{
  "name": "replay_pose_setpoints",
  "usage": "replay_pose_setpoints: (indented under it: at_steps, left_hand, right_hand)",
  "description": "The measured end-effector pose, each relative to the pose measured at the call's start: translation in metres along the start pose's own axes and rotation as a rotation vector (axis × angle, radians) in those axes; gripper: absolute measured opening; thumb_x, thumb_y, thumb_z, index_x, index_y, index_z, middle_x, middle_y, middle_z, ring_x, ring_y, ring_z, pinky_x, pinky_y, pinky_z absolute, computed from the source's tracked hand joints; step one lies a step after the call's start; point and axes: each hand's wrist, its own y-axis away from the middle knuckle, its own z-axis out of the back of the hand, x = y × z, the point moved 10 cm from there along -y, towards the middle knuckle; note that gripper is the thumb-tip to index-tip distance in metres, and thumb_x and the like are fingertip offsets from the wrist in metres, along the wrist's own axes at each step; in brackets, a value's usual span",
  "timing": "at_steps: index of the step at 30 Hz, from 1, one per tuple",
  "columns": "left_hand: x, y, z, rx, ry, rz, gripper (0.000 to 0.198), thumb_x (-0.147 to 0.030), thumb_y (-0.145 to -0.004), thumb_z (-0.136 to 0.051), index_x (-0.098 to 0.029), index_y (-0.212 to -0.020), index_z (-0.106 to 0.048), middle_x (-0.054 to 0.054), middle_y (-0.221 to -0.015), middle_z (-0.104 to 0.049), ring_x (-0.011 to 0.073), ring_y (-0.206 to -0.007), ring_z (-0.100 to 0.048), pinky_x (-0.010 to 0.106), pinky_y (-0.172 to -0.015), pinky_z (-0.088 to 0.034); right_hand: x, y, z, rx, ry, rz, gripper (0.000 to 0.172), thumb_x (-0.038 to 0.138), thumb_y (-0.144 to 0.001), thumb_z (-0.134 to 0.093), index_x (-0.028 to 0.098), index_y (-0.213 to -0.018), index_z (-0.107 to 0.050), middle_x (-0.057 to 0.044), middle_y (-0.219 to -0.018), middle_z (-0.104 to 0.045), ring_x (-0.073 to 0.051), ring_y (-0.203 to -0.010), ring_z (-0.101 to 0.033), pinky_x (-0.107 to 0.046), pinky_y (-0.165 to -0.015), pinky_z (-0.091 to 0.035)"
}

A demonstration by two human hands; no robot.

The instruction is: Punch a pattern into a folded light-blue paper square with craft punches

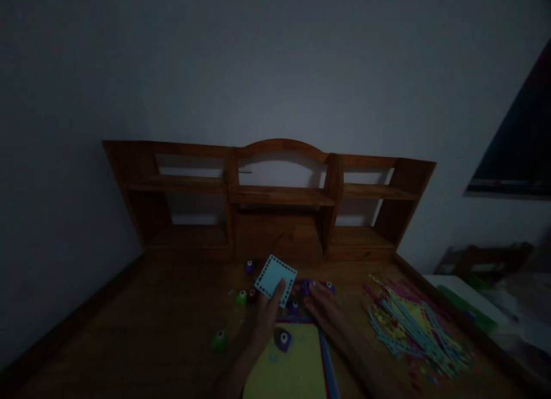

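Observation:
My left hand [267, 321] is closed on a light-blue square of paper [274, 274], the thumb lying on its face. Small holes run along the square's edges. To its right, my right hand [325, 307] has its fingers around a purple craft punch [306, 287]. Other punches sit about the hands: a purple one [293, 307] between them, another [330, 287] behind my right hand, and a green one [241, 297] beside a dark red one [252, 296] on the left. One more purple punch [283, 340] rests on yellow paper [286, 370].
A pile of coloured punched paper strips [415, 318] lies on the right of the wooden desk [172, 330]. At the left stands a green punch [219, 340], with a purple one [249, 266] farther back. A wooden shelf unit [282, 197] spans the back.

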Motion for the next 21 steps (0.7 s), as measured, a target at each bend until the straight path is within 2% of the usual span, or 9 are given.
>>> replay_pose_setpoints:
  at_steps: [3, 7, 10, 13, 17, 21]
  left_hand:
    - [-0.007, 0.003, -0.002, 0.015, 0.004, -0.02, 0.052, -0.052, -0.075, -0.065, -0.014, -0.11, -0.061, 0.013, -0.115, -0.065, 0.0275, -0.114, -0.056, 0.037, -0.096, -0.045]
    - [-0.012, 0.005, -0.009, 0.059, 0.015, -0.026, 0.055, -0.051, -0.074, -0.066, -0.014, -0.115, -0.059, 0.012, -0.119, -0.063, 0.0263, -0.112, -0.058, 0.036, -0.096, -0.044]
    - [-0.009, 0.006, -0.011, 0.079, 0.018, -0.012, 0.058, -0.054, -0.075, -0.064, -0.014, -0.117, -0.058, 0.012, -0.121, -0.062, 0.0265, -0.114, -0.056, 0.037, -0.097, -0.043]
    - [-0.008, 0.009, -0.01, 0.081, 0.022, -0.013, 0.058, -0.055, -0.076, -0.063, -0.014, -0.117, -0.058, 0.012, -0.121, -0.062, 0.026, -0.115, -0.055, 0.036, -0.099, -0.042]
    - [-0.012, 0.013, -0.007, 0.059, 0.025, 0.011, 0.059, -0.056, -0.073, -0.065, -0.013, -0.112, -0.06, 0.013, -0.113, -0.066, 0.0261, -0.106, -0.06, 0.035, -0.089, -0.047]
    - [-0.016, 0.013, -0.003, 0.033, 0.053, 0.047, 0.053, -0.058, -0.075, -0.061, -0.013, -0.102, -0.062, 0.01, -0.096, -0.07, 0.0227, -0.085, -0.065, 0.031, -0.073, -0.051]
  right_hand:
    - [0.001, -0.003, 0.01, -0.051, 0.007, 0.002, 0.021, 0.031, -0.076, -0.073, 0.021, -0.094, -0.069, -0.004, -0.099, -0.067, -0.011, -0.08, -0.061, -0.024, -0.078, -0.049]
    - [0.003, -0.007, 0.025, -0.123, -0.029, 0.043, 0.028, 0.027, -0.068, -0.079, 0.022, -0.093, -0.069, -0.003, -0.1, -0.067, -0.014, -0.084, -0.062, -0.029, -0.085, -0.05]
    - [0.004, -0.008, 0.026, -0.132, -0.046, 0.056, 0.029, 0.026, -0.067, -0.079, 0.021, -0.093, -0.068, -0.004, -0.101, -0.066, -0.016, -0.087, -0.062, -0.032, -0.087, -0.049]
    - [0.006, -0.007, 0.021, -0.113, 0.005, 0.051, 0.03, 0.03, -0.07, -0.077, 0.02, -0.097, -0.067, -0.004, -0.095, -0.066, -0.014, -0.079, -0.062, -0.029, -0.08, -0.05]
    - [0.019, -0.003, 0.009, -0.03, 0.354, 0.12, 0.031, 0.037, -0.074, -0.072, 0.018, -0.097, -0.065, -0.002, -0.076, -0.064, -0.013, -0.063, -0.056, -0.025, -0.06, -0.045]
    - [0.031, 0.009, -0.015, 0.144, 0.835, 0.221, 0.03, 0.036, -0.071, -0.075, 0.018, -0.094, -0.067, -0.005, -0.087, -0.065, -0.018, -0.076, -0.059, -0.029, -0.069, -0.046]
